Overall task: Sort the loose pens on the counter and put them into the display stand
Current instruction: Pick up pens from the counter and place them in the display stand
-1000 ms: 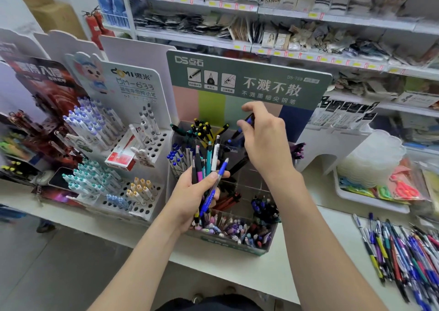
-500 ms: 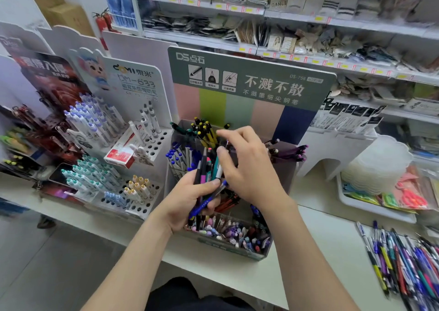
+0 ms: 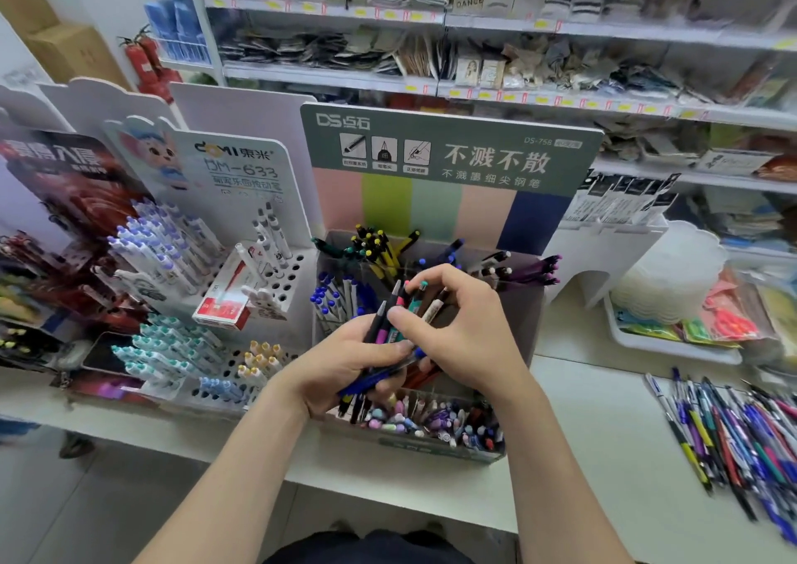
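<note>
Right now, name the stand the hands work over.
The green-headed stand: left hand grips pens above it, right hand pinches one; white stand sits leftward.

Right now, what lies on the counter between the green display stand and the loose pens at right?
Head view: bare counter between the display stand and the loose pens; only the right forearm crosses above it.

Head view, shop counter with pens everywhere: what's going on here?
A person is sorting pens at a shop counter. The left hand holds a bundle of pens of mixed colours over the green display stand, while the right hand curls over the bundle's upper ends, thumb against them, seemingly picking one out. Several stand compartments already hold pens. A pile of loose pens lies on the counter to the right.
</note>
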The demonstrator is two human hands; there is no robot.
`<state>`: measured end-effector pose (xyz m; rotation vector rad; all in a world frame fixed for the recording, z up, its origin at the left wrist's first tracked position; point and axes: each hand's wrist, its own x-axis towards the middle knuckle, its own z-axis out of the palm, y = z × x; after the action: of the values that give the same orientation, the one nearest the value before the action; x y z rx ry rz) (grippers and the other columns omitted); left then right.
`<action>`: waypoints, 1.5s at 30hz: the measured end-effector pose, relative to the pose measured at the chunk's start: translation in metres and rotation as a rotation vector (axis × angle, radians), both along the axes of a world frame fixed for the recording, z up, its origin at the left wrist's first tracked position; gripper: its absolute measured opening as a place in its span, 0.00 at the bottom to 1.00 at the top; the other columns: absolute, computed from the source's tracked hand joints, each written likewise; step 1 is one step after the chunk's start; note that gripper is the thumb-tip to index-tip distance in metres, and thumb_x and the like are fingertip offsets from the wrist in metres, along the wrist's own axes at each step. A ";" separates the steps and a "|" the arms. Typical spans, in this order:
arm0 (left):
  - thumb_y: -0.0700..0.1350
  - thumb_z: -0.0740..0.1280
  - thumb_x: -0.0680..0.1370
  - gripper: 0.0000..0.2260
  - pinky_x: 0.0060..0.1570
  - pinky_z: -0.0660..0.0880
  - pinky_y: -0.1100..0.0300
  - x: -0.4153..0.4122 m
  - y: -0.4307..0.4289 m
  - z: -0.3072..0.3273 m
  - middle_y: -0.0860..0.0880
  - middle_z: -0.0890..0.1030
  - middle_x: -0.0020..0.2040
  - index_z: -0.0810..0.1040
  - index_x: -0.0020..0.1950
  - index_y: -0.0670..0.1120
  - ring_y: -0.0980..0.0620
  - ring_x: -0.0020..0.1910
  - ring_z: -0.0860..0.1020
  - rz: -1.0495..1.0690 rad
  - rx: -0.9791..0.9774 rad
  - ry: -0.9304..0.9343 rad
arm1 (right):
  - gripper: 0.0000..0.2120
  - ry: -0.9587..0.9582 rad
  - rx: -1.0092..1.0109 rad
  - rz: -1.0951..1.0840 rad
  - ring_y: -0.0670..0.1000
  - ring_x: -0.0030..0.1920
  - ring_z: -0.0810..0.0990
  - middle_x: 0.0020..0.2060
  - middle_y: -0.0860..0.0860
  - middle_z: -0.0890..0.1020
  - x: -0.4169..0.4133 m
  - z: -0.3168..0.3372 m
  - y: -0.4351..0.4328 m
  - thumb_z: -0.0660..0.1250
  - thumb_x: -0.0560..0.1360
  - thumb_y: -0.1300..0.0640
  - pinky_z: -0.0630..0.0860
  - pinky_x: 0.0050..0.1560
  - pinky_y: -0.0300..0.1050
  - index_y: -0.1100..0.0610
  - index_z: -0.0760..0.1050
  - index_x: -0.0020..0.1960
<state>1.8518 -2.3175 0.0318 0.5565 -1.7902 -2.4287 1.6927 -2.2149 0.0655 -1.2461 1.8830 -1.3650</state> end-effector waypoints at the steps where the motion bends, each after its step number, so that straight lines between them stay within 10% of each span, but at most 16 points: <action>1: 0.38 0.63 0.87 0.03 0.31 0.67 0.59 0.001 -0.001 -0.001 0.46 0.77 0.39 0.73 0.56 0.39 0.51 0.31 0.70 -0.010 -0.006 -0.003 | 0.14 0.019 0.021 -0.015 0.46 0.35 0.84 0.40 0.45 0.86 0.000 -0.002 -0.001 0.83 0.70 0.52 0.78 0.35 0.34 0.48 0.81 0.50; 10: 0.43 0.66 0.86 0.13 0.33 0.72 0.56 0.004 -0.008 -0.005 0.38 0.79 0.51 0.74 0.70 0.53 0.49 0.34 0.71 -0.043 -0.049 0.023 | 0.09 -0.188 0.037 -0.086 0.51 0.38 0.86 0.39 0.51 0.87 -0.004 -0.013 -0.003 0.83 0.71 0.56 0.84 0.42 0.47 0.48 0.88 0.49; 25: 0.38 0.62 0.87 0.15 0.36 0.73 0.59 0.029 -0.026 -0.008 0.42 0.83 0.53 0.73 0.74 0.49 0.51 0.35 0.73 0.091 -0.145 -0.037 | 0.04 -0.374 -0.276 -0.325 0.53 0.50 0.89 0.47 0.53 0.89 -0.002 0.001 -0.034 0.74 0.80 0.64 0.86 0.51 0.53 0.57 0.84 0.53; 35: 0.35 0.60 0.86 0.11 0.31 0.68 0.56 0.029 -0.029 -0.021 0.35 0.84 0.50 0.76 0.66 0.45 0.47 0.32 0.70 0.503 -0.219 -0.099 | 0.10 0.015 -0.568 -0.549 0.47 0.48 0.87 0.48 0.47 0.88 0.011 0.030 -0.076 0.76 0.79 0.59 0.85 0.53 0.47 0.56 0.85 0.60; 45: 0.36 0.61 0.83 0.08 0.30 0.67 0.53 0.021 -0.021 -0.035 0.36 0.83 0.45 0.77 0.54 0.47 0.46 0.31 0.71 0.755 -0.260 -0.140 | 0.08 0.584 -0.177 0.110 0.52 0.50 0.84 0.50 0.51 0.86 0.017 0.010 -0.138 0.71 0.80 0.66 0.82 0.54 0.52 0.58 0.81 0.58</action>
<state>1.8724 -2.3384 -0.0028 1.1370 -1.5128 -1.6592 1.7102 -2.3529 0.0751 -1.9743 2.0444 -1.2139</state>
